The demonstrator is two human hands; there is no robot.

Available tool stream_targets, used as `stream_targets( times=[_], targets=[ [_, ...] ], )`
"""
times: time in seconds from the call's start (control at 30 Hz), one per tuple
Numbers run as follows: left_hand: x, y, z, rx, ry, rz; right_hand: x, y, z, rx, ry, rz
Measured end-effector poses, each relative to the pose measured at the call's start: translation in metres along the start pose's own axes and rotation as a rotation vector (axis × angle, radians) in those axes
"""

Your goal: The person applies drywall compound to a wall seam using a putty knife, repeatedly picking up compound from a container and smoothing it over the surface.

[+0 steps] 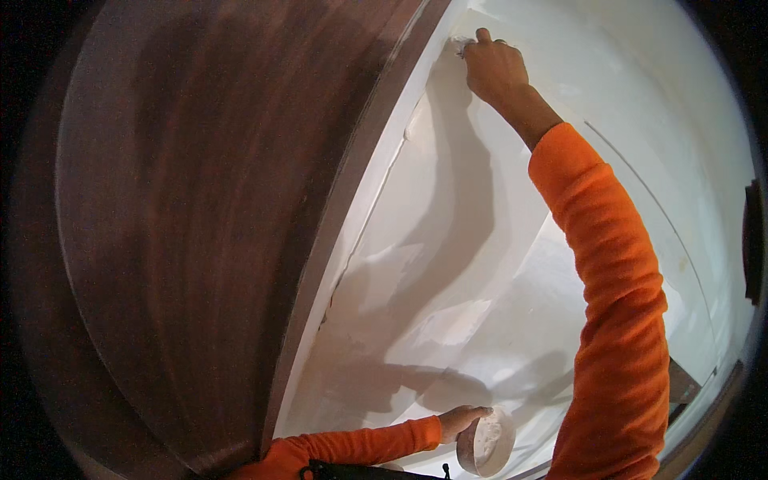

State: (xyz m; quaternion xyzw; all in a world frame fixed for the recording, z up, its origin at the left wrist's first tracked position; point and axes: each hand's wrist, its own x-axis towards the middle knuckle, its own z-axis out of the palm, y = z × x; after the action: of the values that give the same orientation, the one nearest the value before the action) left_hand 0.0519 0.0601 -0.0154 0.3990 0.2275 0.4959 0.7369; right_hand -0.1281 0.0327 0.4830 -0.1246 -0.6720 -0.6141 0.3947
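Note:
My right hand (494, 68) is raised high against the white wall (448, 200), its fingers closed. A small greyish-white piece (461, 46) shows at its fingertips, next to the wall; too little of it is visible to tell its kind. Low in the view, my left hand (459, 422) grips the rim of a round tub (474, 450), thumb over the edge. White paste (490, 432) lies inside the tub, which is tilted so that its opening shows.
A dark brown wooden panel (216, 200) fills the left side, its edge running diagonally beside the wall. A rough crack (370, 212) follows that edge. Paler patches (452, 322) mark the wall. A thin dark line (652, 192) crosses the white surface at right.

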Motion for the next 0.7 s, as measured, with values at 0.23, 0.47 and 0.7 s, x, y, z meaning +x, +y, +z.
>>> stream_targets(
  times=[0.23, 0.47, 0.7],
  targets=[
    [0.012, -0.021, -0.020, -0.200, 0.008, 0.105, -0.075, -0.077, -0.067, 0.473, -0.239, -0.026],
    [0.009, -0.016, -0.009, -0.208, 0.089, 0.098, -0.200, -0.163, -0.069, 0.691, -0.273, -0.279],
    [0.019, -0.025, -0.019, -0.168, 0.085, 0.074, -0.162, -0.034, -0.078, 1.440, -0.514, 0.196]
  ],
)
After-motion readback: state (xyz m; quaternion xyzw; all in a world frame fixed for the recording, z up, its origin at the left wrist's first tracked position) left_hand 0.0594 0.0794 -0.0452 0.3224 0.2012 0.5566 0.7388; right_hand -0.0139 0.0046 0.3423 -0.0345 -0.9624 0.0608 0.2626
